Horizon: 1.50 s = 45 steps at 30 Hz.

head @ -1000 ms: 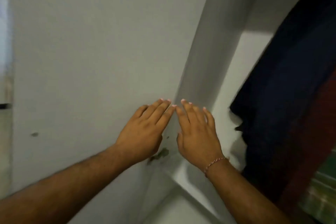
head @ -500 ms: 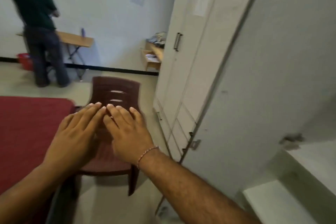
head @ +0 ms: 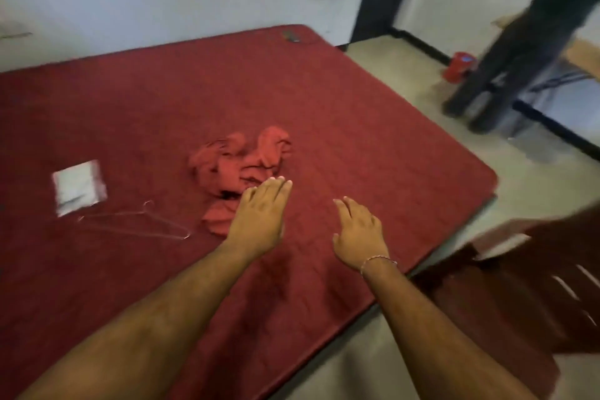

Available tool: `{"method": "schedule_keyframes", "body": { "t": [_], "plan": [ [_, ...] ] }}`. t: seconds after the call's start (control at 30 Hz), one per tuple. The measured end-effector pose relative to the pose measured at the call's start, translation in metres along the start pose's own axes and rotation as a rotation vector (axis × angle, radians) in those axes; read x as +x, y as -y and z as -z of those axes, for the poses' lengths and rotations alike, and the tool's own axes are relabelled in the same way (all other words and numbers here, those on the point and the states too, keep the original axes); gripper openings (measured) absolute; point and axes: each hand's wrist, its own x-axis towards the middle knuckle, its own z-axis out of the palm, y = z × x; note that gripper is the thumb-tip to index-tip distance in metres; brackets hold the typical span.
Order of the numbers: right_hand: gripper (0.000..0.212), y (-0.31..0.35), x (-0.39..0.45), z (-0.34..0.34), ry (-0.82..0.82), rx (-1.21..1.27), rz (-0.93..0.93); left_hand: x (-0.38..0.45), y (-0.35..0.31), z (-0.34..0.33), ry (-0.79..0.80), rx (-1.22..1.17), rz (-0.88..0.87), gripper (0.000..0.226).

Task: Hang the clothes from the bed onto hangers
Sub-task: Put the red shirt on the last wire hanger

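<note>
A crumpled red garment point(head: 237, 162) lies in the middle of the dark red bed point(head: 373, 146). A thin wire hanger point(head: 136, 221) lies flat on the bed to its left. My left hand point(head: 259, 217) hovers over the garment's near edge, fingers straight and together, holding nothing. My right hand point(head: 357, 230) is spread open above bare bedcover to the right of the garment, also holding nothing. A thread bracelet sits on my right wrist.
A white plastic packet point(head: 78, 187) lies on the bed left of the hanger. A brown plastic chair point(head: 526, 282) stands at the bed's right corner. Another person's dark legs point(head: 506, 52) stand on the floor at the back right, beside a red bucket point(head: 459, 65).
My view has swung left from the wardrobe, past the chair, to the bed. Both hands have come apart and now reach out over the bed near the red garment.
</note>
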Motion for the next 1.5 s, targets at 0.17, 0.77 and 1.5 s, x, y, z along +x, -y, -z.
{"method": "schedule_keyframes", "body": {
  "t": [0.17,0.77,1.5],
  "plan": [
    [0.076,0.053,0.094,-0.071,0.216,0.037,0.215,-0.014,0.087,-0.056,0.141,-0.042,0.338,0.091],
    [0.088,0.196,0.367,-0.256,0.704,0.263,0.313,0.008,0.133,-0.178,0.146,-0.366,0.769,0.081],
    [0.096,0.169,0.252,0.044,0.222,0.750,0.647,0.082,0.153,0.125,-0.844,-1.500,0.744,0.021]
  ]
}}
